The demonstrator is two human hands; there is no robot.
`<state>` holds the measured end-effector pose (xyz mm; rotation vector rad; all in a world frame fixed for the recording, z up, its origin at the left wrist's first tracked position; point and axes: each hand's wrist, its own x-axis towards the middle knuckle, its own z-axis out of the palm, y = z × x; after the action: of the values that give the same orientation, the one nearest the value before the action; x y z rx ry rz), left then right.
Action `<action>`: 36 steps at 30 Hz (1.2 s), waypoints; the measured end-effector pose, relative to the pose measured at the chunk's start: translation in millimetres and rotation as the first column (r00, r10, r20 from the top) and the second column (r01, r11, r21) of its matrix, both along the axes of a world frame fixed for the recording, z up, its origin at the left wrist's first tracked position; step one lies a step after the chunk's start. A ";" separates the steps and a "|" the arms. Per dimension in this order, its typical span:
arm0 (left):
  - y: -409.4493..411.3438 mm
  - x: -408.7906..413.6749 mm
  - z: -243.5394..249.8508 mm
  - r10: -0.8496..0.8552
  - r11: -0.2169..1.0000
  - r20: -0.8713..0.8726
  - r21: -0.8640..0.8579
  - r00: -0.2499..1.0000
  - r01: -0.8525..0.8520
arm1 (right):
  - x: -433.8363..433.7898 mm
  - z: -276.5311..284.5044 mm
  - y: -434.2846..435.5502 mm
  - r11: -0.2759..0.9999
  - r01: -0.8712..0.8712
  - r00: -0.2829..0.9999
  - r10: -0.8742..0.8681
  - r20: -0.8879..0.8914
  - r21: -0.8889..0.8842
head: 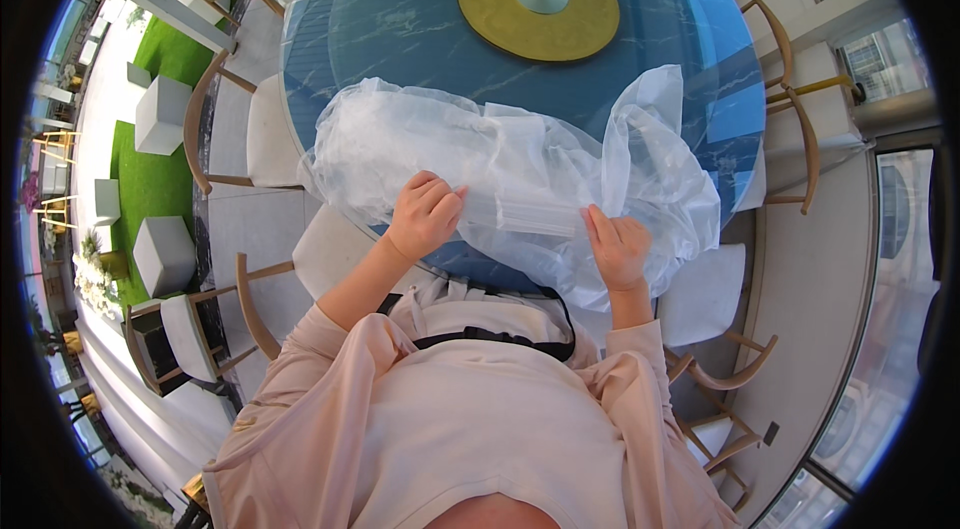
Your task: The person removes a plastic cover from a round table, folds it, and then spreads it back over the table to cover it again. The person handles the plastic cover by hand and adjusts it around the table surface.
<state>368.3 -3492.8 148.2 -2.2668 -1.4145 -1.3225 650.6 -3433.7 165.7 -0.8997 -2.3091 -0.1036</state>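
Observation:
A large sheet of thin, clear plastic film (420,131) lies crumpled over the near side of a round blue marble-patterned table (405,18). My left hand (426,217) pinches the near part of the film between thumb and curled fingers. On the other side, my right hand (619,244) grips the film too, thumb against fingertips. Between both hands the plastic is drawn into straight, narrow pleats. Loose folds bulge up beyond my right hand and hang over the table's near edge.
A gold turntable base (487,3) with a pale round centre sits on the table's far part. Wooden chairs with pale seats (274,135) ring the table. White cube stools (163,116) stand on green turf at left. Windows (900,229) line the right side.

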 end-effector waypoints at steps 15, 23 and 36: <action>3.8 -119.5 21.1 0.499 0.741 0.033 -0.534 0.866 -0.407 | 85.6 23.8 42.4 0.971 0.240 0.970 -0.240 0.028 0.015; 38.6 -139.5 36.0 0.577 0.707 -0.096 -0.438 0.811 -0.555 | 69.0 40.0 58.0 0.972 0.156 0.972 -0.183 -0.146 -0.177; 80.7 -135.2 54.9 0.119 0.554 -0.428 -0.721 0.896 -0.417 | 51.2 35.7 83.2 0.492 0.005 0.977 -0.187 -0.100 -0.870</action>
<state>233.1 -3412.1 203.1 -2.3610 -2.4230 -0.1105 701.8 -3350.5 201.3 -1.4368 -2.0507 1.1838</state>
